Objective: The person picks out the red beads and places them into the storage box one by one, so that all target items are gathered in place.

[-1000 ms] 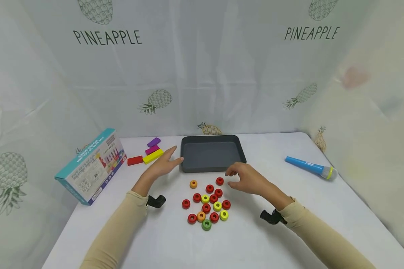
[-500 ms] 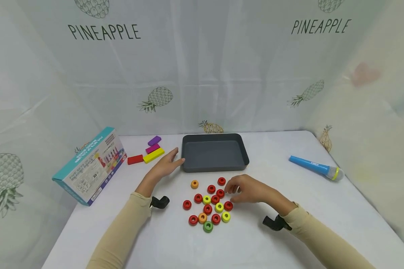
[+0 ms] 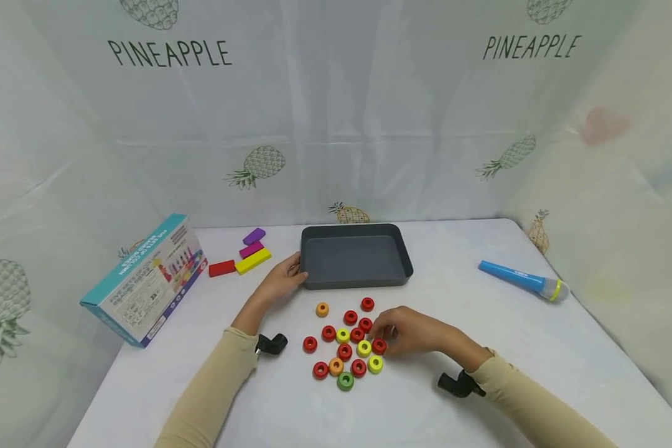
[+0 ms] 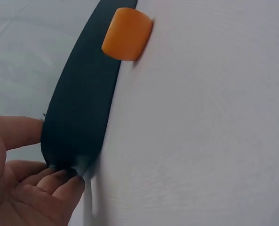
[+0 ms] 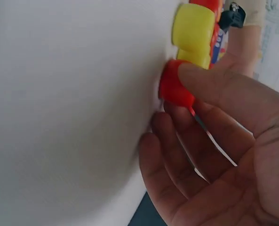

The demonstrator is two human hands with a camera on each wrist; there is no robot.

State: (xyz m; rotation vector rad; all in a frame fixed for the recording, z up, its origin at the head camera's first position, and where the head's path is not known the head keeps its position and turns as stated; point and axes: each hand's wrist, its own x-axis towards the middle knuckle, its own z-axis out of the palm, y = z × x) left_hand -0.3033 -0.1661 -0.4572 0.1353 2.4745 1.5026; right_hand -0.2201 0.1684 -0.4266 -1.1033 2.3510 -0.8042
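Note:
My left hand (image 3: 280,280) grips the left side of a dark grey tray (image 3: 358,284), thumb at its rim; in the left wrist view the fingers curl against the tray's outer wall (image 4: 80,99). Between thumb and fingers my right hand (image 3: 411,331) pinches a red bead (image 5: 174,84), which sits on the table at the right of a loose group of beads. Close by are a yellow bead (image 3: 364,348), another red bead (image 3: 366,325) and a green bead (image 3: 345,381). An orange bead (image 4: 127,34) lies just in front of the tray.
On the left stands a white and teal box (image 3: 151,283). Beside it lie a red block (image 3: 221,268), a yellow block (image 3: 252,261), a magenta block (image 3: 251,249) and a purple block (image 3: 254,236). A blue toy microphone (image 3: 521,281) rests on the right.
My left hand has moved onto the tray's left side and now grips it. My right hand has come down from near the tray to the red bead and pinches it.

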